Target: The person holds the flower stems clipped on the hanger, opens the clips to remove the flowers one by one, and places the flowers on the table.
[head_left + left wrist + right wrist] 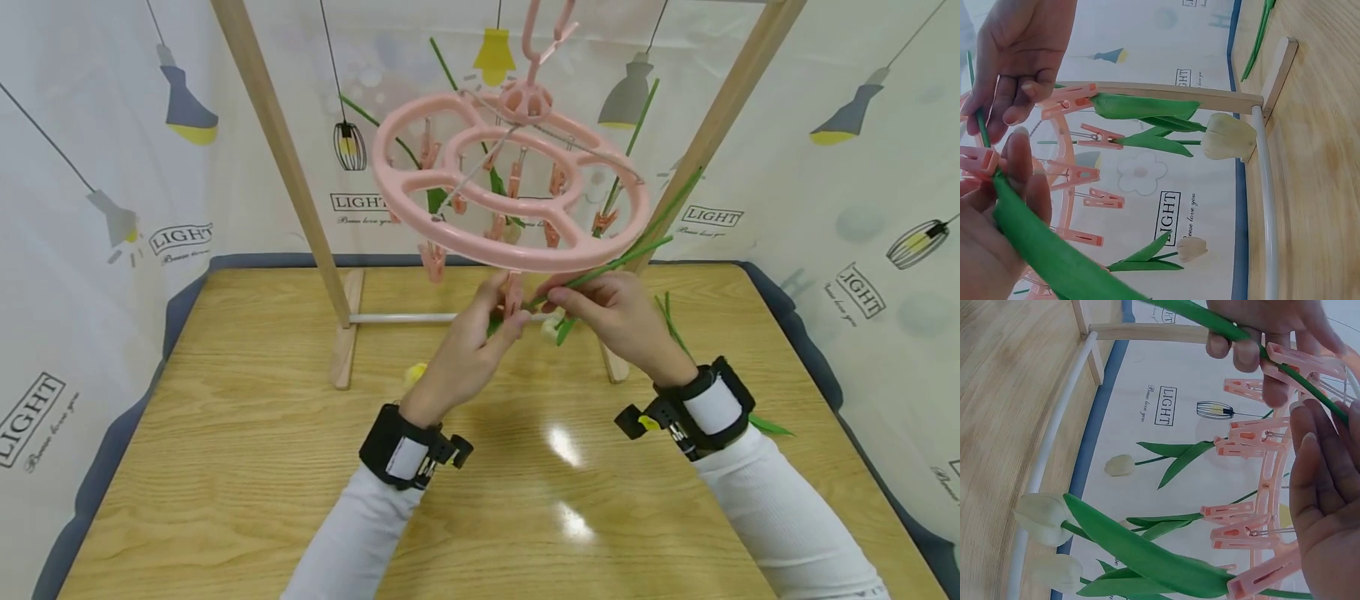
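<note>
A round pink hanging dryer [480, 250] with clothes pegs hangs in front of me. At its near rim my left hand [468, 350] pinches a pink peg [979, 160]. My right hand [618, 308] holds the green stem [622, 260] of an artificial tulip just right of that peg. The stem runs through the peg's jaws in the right wrist view, with a broad green leaf [1054, 250] below. A yellow bloom [415, 373] shows partly behind the left wrist; whether it belongs to this stem I cannot tell. White tulips [1041, 519] hang head-down from other pegs.
A wooden stand [281, 142] with a white crossbar [405, 318] frames the dryer on the wood-grain table [225, 467]. More green stems [671, 321] and a leaf [768, 426] lie on the right, partly behind my right arm. A printed curtain [82, 333] surrounds the table.
</note>
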Demonstrator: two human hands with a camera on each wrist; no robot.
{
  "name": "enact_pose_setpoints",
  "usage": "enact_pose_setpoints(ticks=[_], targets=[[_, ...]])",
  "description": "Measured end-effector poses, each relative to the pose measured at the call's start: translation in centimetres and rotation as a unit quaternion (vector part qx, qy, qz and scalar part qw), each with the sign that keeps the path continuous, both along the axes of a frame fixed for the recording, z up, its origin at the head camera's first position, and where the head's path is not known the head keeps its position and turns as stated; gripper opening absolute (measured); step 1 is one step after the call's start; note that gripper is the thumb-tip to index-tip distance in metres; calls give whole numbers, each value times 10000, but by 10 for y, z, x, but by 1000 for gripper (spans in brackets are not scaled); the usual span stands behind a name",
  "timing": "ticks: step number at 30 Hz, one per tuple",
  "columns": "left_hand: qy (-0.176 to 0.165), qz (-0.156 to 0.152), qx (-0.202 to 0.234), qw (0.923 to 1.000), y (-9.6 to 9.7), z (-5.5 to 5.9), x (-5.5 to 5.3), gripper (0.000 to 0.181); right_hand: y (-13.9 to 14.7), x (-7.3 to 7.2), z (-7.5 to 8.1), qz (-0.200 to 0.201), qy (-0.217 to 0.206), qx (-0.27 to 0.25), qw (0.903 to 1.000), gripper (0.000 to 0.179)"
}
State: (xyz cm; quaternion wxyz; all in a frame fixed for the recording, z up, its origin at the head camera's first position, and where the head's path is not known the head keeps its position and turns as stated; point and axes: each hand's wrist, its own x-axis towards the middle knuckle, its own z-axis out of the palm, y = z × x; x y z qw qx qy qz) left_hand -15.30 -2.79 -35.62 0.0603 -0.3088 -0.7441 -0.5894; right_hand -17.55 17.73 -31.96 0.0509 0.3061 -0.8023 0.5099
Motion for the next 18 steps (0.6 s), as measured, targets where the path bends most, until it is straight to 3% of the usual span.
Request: enact_pose_setpoints(ticks=[4,7,13,16,18], targets=[[10,20,-64,10000,1,0,0,52,-1,0,1,94,-12,-298,9995,14],[105,115,-171,9997,1,0,-1,50,1,3,2,295,-269,-618,9973,15],[266,225,-152,9993,-1,3,-1,48,11,10,6,516,-725,-1416,9859,20],[285,287,-106,9991,-1,3,0,47,15,11,5,441,-617,-1896,9789,18],[297,303,-86,9991,-1,3,0,46,16,11,3,472,-529,-2371,9689,16]])
